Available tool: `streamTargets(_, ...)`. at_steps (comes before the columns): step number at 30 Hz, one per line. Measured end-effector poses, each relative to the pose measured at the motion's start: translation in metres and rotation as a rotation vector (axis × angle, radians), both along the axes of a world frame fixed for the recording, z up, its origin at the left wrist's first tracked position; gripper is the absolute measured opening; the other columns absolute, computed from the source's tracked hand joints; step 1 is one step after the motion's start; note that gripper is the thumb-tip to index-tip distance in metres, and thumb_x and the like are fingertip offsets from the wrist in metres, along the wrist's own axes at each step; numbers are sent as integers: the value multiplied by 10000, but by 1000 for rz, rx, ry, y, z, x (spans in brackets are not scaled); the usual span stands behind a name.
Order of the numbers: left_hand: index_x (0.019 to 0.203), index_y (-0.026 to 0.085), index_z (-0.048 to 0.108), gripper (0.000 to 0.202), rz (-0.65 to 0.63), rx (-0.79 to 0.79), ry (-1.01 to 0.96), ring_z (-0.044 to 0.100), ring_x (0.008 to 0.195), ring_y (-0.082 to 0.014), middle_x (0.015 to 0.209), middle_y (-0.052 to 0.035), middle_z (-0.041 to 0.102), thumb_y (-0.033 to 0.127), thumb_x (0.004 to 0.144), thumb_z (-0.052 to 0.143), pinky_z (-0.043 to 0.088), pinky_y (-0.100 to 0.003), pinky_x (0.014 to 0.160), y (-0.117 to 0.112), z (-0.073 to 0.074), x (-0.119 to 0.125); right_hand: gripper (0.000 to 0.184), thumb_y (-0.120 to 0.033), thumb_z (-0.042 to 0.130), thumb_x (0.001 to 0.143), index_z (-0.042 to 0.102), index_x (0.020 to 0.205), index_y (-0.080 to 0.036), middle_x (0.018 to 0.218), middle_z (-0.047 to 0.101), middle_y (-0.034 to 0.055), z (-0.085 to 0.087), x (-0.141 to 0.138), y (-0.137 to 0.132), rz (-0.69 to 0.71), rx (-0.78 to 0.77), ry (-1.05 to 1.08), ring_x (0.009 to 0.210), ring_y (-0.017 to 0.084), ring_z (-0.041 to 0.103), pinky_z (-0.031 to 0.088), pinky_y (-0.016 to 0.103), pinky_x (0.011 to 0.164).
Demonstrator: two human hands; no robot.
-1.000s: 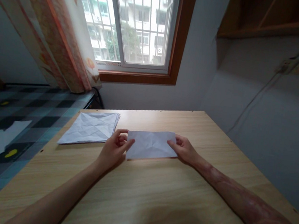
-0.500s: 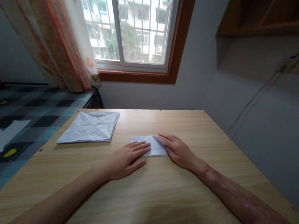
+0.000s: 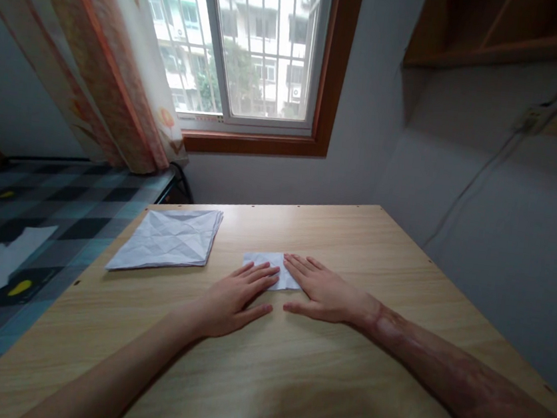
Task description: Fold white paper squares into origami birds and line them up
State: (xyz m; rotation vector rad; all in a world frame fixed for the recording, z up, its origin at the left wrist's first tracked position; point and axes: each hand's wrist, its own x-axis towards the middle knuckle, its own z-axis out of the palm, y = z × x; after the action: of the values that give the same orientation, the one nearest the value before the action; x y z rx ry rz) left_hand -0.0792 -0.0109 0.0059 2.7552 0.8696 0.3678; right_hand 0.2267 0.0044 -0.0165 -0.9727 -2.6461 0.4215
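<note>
A folded white paper [image 3: 266,261] lies flat near the middle of the wooden bench [image 3: 318,388], mostly covered by your two palms, only its far left corner and a strip between the hands showing. Your left hand [image 3: 236,295] rests on its near left part, fingers [image 3: 263,276] spread and extended, gripping nothing; your right hand [image 3: 322,288] lies flat over its right part, fingers [image 3: 297,263] likewise straight and open, pressing rather than holding. To set the crease well, keep both palms flat and bear down evenly, running the fingertips along the folded edge from the middle outward so the layers stay aligned; one hand should pin the paper so it does not skid on the smooth wood. A stack of creased white sheets [image 3: 167,240] sits well apart to the left, near the bench's edge. Beyond are a patterned curtain [image 3: 99,54], a barred window [image 3: 257,39] and a checked bed [image 3: 20,220].
</note>
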Motion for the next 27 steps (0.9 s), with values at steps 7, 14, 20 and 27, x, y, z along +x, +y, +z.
streamTargets(7,1653,308,520,549,58,27,8,418,1653,-304,1741,-85,504,498,1138,529,301,-585,1388,-3,0,3,1005,-836,454,1050,279,1783,-170,1828,264,183,-3,-16,24,-55,-20,-3,1711,363,279,201,551,1403)
streamTargets(14,1452,249,688,434,173,157,-2,509,1586,-328,1625,-93,639,496,1123,550,321,-596,1367,-8,4,8,637,-564,476,1154,515,1671,-193,1741,480,176,0,-11,22,1,58,114,1610,328,461,303,569,1347)
streamTargets(20,1317,203,720,392,327,305,-51,562,1517,-377,1532,-136,697,499,1078,625,417,-623,1297,-7,4,11,362,-154,666,940,772,1278,-227,1325,756,108,9,-11,19,50,192,270,1248,293,673,498,497,1159)
streamTargets(27,1177,256,749,201,153,273,-142,760,1168,-255,1301,-74,800,276,1101,564,608,-434,1052,-9,0,8,54,-194,742,927,741,975,-220,1001,741,70,2,-17,19,-18,231,309,1001,258,667,525,427,1014)
